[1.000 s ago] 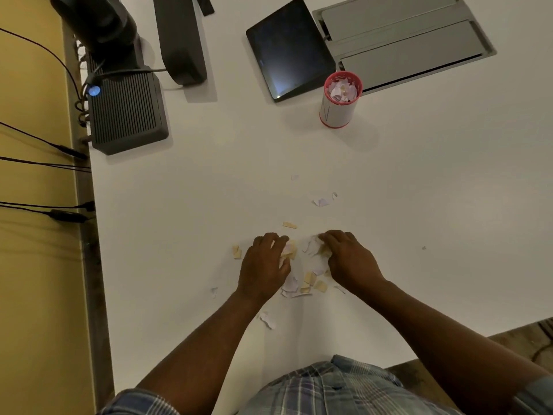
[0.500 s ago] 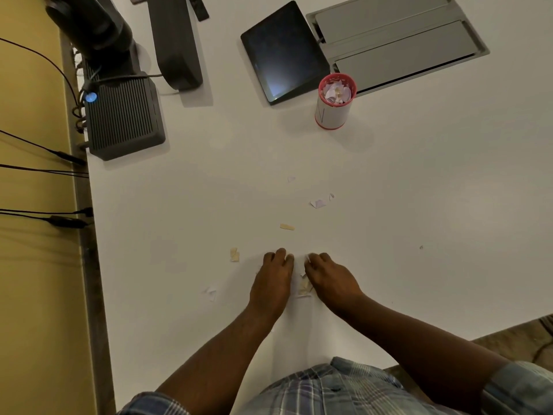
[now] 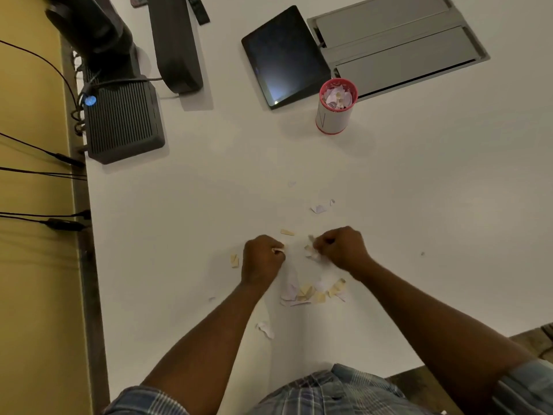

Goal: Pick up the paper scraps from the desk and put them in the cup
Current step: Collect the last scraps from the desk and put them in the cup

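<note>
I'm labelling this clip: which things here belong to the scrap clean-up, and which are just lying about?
Job: left hand, right hand, both gripping scraps; loose paper scraps; red-rimmed cup.
Lying about: tablet, ribbed black box, grey desk hatch.

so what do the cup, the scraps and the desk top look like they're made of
Cup: probably paper or card, matte white wall with a red rim and base band; plastic can't be ruled out.
Scraps: thin paper, white and pale yellow, with ragged torn edges and curled corners.
Desk top: smooth white surface with a soft sheen, likely laminate.
</note>
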A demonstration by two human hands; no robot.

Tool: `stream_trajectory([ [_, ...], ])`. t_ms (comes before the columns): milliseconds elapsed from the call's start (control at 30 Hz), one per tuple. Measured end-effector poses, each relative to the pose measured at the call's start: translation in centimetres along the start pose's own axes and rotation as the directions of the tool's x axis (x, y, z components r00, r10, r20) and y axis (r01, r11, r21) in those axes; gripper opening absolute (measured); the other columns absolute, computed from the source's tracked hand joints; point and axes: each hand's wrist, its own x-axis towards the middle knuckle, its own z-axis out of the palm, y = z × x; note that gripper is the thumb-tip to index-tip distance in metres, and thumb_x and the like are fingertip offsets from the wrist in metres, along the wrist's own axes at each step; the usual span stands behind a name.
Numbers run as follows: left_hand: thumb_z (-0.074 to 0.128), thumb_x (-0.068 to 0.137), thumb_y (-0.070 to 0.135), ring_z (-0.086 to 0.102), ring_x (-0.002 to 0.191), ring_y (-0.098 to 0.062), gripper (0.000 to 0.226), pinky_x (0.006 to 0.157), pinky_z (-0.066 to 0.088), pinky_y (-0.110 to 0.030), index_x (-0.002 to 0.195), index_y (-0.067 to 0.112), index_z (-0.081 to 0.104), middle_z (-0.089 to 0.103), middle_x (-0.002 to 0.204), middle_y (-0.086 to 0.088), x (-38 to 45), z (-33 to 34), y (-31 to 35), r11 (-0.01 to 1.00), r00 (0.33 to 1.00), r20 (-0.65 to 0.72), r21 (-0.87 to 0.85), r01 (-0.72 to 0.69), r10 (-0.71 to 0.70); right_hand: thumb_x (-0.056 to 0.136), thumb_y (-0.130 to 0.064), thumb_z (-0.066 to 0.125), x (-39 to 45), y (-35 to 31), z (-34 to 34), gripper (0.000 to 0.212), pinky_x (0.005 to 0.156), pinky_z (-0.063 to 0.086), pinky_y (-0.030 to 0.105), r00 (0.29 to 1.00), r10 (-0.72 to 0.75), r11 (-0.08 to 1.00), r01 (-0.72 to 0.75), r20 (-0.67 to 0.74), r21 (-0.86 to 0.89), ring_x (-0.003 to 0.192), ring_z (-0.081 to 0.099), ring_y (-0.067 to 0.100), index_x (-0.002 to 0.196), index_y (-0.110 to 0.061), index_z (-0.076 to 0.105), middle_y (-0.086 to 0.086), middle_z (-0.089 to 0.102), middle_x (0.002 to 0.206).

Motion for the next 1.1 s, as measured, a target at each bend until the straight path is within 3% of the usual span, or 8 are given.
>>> stream_trajectory([
  [133, 0.073, 0.068, 0.006, 0.066, 0.075, -0.011, 0.017, 0.073, 0.048, -0.016, 0.084, 0.008, 0.077, 0.075, 0.087, -0.008, 4.0, -2.3, 1.5, 0.998, 0.999, -0.023, -0.065, 0.022, -0.023, 0.075, -0.018, 0.079, 2.9, -1.7, -3.7, 0.005, 0.076, 0.056, 0.023, 0.994, 0.102, 0.936, -0.107, 0.033, 0.335, 0.077, 0.07, 0.012, 0.072, -0.02, 0.075, 0.0, 0.074, 0.078],
  [300, 0.073, 0.071, 0.006, 0.068, 0.074, -0.017, 0.016, 0.071, 0.055, -0.026, 0.086, 0.007, 0.076, 0.075, 0.086, -0.01, 8.4, -3.8, 2.1, 0.983, 0.989, -0.063, -0.133, 0.124, -0.133, 0.074, -0.011, 0.079, 8.0, -6.3, -9.1, 0.009, 0.089, 0.055, 0.033, 0.984, 0.034, 0.939, 0.028, -0.175, 0.342, 0.078, 0.069, 0.011, 0.08, -0.017, 0.076, -0.001, 0.073, 0.078],
  [400, 0.073, 0.071, 0.005, 0.07, 0.077, -0.025, 0.014, 0.075, 0.059, -0.036, 0.085, 0.005, 0.076, 0.074, 0.086, -0.012, 10.0, -4.2, 2.1, 0.975, 0.983, -0.07, -0.155, 0.156, -0.169, 0.079, -0.021, 0.075, 11.4, -9.6, -12.4, 0.009, 0.081, 0.055, 0.026, 0.932, -0.05, 0.97, 0.131, -0.36, 0.206, 0.078, 0.069, 0.008, 0.086, -0.015, 0.076, -0.001, 0.073, 0.079],
  [467, 0.073, 0.072, 0.006, 0.07, 0.078, -0.024, 0.014, 0.077, 0.058, -0.037, 0.085, 0.006, 0.076, 0.075, 0.087, -0.011, 10.6, -4.2, 1.9, 0.974, 0.981, -0.073, -0.156, 0.164, -0.177, 0.085, -0.025, 0.068, 13.7, -11.5, -14.0, 0.018, 0.077, 0.054, 0.026, 0.867, -0.221, 0.975, 0.203, -0.446, -0.087, 0.083, 0.07, 0.016, 0.091, -0.009, 0.075, 0.007, 0.074, 0.088],
  [567, 0.073, 0.073, 0.008, 0.071, 0.077, -0.023, 0.013, 0.078, 0.058, -0.036, 0.086, 0.007, 0.076, 0.075, 0.087, -0.009, 10.7, -4.0, 1.5, 0.967, 0.978, -0.064, -0.177, 0.185, -0.199, 0.089, -0.022, 0.064, 16.9, -13.4, -15.2, 0.024, 0.082, 0.052, 0.026, 0.809, -0.424, 0.873, 0.245, -0.408, -0.421, 0.087, 0.07, 0.024, 0.1, -0.003, 0.072, 0.014, 0.073, 0.097],
  [767, 0.073, 0.074, 0.008, 0.066, 0.078, -0.014, 0.015, 0.078, 0.051, -0.021, 0.088, 0.008, 0.076, 0.075, 0.09, -0.008, 10.0, -3.4, 0.8, 0.971, 0.98, -0.074, -0.166, 0.171, -0.185, 0.082, -0.034, 0.072, 21.1, -15.8, -14.8, 0.052, 0.079, 0.052, 0.039, 0.934, -0.291, 0.635, 0.026, -0.208, -0.772, 0.091, 0.064, 0.034, 0.117, 0.003, 0.059, 0.017, 0.062, 0.092],
  [900, 0.074, 0.074, 0.009, 0.064, 0.076, -0.011, 0.015, 0.074, 0.049, -0.019, 0.089, 0.008, 0.076, 0.075, 0.088, -0.006, 9.7, -3.2, 0.6, 0.966, 0.977, -0.074, -0.184, 0.183, -0.199, 0.085, -0.022, 0.068, 22.0, -16.2, -13.9, 0.034, 0.066, 0.043, 0.036, 0.94, -0.288, 0.546, 0.003, -0.184, -0.838, 0.082, 0.06, 0.033, 0.11, 0.001, 0.061, 0.013, 0.051, 0.082],
  [1100, 0.073, 0.076, 0.01, 0.059, 0.073, -0.007, 0.015, 0.07, 0.043, -0.015, 0.09, 0.009, 0.076, 0.074, 0.09, -0.003, 9.8, -3.2, 0.6, 0.965, 0.974, -0.092, -0.179, 0.19, -0.208, 0.086, -0.007, 0.065, 23.2, -16.3, -13.1, 0.032, 0.085, 0.05, 0.042, 0.968, -0.216, 0.53, 0.006, -0.128, -0.848, 0.098, 0.061, 0.037, 0.116, 0.004, 0.057, 0.021, 0.061, 0.108],
])
